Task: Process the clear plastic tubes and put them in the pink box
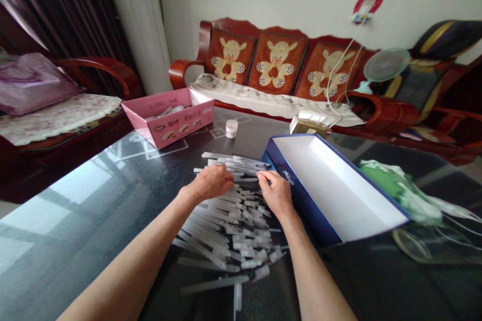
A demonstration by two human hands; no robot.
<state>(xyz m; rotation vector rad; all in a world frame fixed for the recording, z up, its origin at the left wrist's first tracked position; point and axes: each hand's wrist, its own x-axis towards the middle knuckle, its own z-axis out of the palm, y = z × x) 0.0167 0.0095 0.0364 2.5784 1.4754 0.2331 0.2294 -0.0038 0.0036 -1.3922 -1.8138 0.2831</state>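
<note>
In the middle of the frame, on a dark glass surface, a person leans both bare forearms in over a loose heap of slim translucent plastic tubes, which lie at mixed angles, many with white ends. The left hand sits palm down on the upper part of the heap, its fingers curled over the tubes. The right hand lies just beside it, at the heap's right edge, its fingers narrowly together and touching the tubes. I cannot tell whether either hand is gripping any tube.

Just right of the heap stands an open blue box with a white inside, holding nothing visible. Toward the upper left of the frame, a pink cardboard box holds some wrapped items, and a small white jar stands near it. A green and white cloth lies at the right. Beyond the surface, along the top of the frame, runs a red wooden sofa with bear-patterned cushions.
</note>
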